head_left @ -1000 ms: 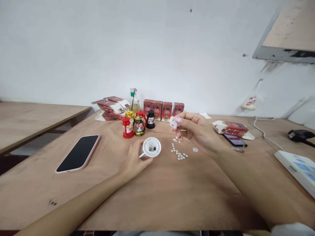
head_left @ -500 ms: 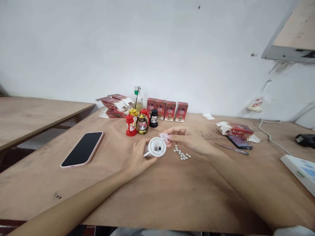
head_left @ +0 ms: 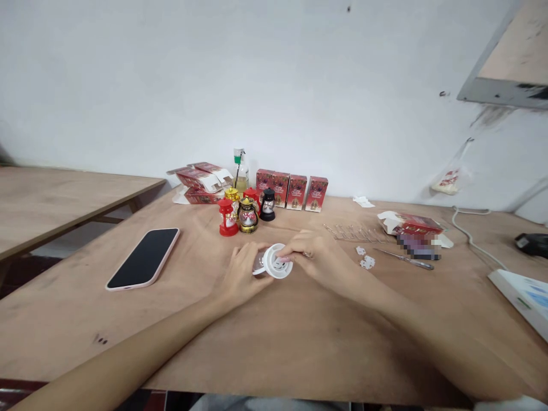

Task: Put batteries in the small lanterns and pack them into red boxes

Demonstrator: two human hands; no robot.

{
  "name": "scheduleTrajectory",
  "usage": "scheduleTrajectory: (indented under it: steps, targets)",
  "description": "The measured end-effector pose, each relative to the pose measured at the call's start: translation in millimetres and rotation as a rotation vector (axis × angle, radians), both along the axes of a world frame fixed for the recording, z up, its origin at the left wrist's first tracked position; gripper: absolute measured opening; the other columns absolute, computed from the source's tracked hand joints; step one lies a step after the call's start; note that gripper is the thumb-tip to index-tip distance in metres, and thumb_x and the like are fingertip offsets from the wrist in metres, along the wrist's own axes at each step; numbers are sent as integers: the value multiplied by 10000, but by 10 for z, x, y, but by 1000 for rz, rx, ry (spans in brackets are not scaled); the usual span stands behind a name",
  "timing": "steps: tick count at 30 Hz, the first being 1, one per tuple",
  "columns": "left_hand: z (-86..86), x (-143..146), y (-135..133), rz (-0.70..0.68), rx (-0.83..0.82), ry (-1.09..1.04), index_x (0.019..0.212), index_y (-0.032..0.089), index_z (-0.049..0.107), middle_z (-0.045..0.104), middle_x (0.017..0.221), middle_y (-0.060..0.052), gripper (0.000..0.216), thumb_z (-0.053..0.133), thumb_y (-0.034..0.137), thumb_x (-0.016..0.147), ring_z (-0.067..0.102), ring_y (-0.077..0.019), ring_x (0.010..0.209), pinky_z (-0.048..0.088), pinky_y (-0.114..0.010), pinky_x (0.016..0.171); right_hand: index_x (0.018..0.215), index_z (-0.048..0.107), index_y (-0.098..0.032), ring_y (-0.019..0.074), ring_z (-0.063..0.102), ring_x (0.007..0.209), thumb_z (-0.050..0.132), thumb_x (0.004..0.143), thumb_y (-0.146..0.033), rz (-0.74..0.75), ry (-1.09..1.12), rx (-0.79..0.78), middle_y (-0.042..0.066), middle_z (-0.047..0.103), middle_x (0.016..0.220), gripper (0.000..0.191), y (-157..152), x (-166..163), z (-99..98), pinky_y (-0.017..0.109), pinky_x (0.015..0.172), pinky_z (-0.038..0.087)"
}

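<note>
My left hand (head_left: 240, 273) is closed round a small white toy lantern (head_left: 269, 270) with a clear body, tipped so its round open underside faces up and toward me. The fingers of my right hand (head_left: 319, 257) are bent together and reach into that opening. At their tips is a small white plastic piece (head_left: 279, 264), lying inside the rim and partly covered by the fingers. Beyond my hands stand finished-looking little lanterns: a red lantern (head_left: 228, 218), a black-and-gold lantern (head_left: 248, 217) and a black lantern (head_left: 268, 205), with others behind.
Loose white plastic pieces (head_left: 367, 262) and a screwdriver (head_left: 406, 260) lie to the right, below a row of thin wire pieces (head_left: 353, 232). Red printed boxes (head_left: 296, 193) stand against the wall. A phone (head_left: 143, 260) lies at left; an opened box (head_left: 413, 224) is at right.
My right hand has brought the small white plastic piece from beside the rim into the lantern's opening. It now covers the small round discs, and the loose white pieces show.
</note>
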State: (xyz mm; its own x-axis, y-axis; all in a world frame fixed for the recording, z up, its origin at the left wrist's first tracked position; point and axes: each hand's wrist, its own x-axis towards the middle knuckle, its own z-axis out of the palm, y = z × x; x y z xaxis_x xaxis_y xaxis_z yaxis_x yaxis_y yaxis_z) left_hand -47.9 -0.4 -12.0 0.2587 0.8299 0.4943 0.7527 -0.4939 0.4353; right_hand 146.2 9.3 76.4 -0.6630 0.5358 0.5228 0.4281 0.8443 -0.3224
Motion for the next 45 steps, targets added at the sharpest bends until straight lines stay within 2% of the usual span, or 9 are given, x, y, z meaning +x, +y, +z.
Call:
scheduleTrajectory:
  steps: [6,13,28,45]
  targets:
    - [-13,3,9,19,45,21,1101,186,488,630,1081,-58,416,650,293,733,575,-244,984,350,-369,804,782,734,-191,129,584,668,624,778,-20,-8,-24,100,27,693,734,204,18,8,-50,243,641,432]
    - [-46,-33,38,-21,187,89,1173,221,496,631,1070,-44,433,626,373,789,569,-215,952,313,-320,773,759,715,-151,127,592,699,625,760,3,58,-25,51,34,700,750,178,52,10,-40,235,667,442]
    - [-38,-27,23,-12,141,91,1196,233,498,629,1091,-44,486,663,379,763,559,-224,969,297,-319,756,779,711,-166,141,598,746,575,797,-6,21,-130,-64,36,694,789,211,-9,55,123,255,711,431]
    - [-4,-32,11,10,158,140,1164,231,534,633,1039,-50,435,624,435,791,545,-223,927,276,-316,714,778,717,-161,129,603,727,608,777,-3,44,-94,-119,25,698,764,192,6,48,110,235,684,428]
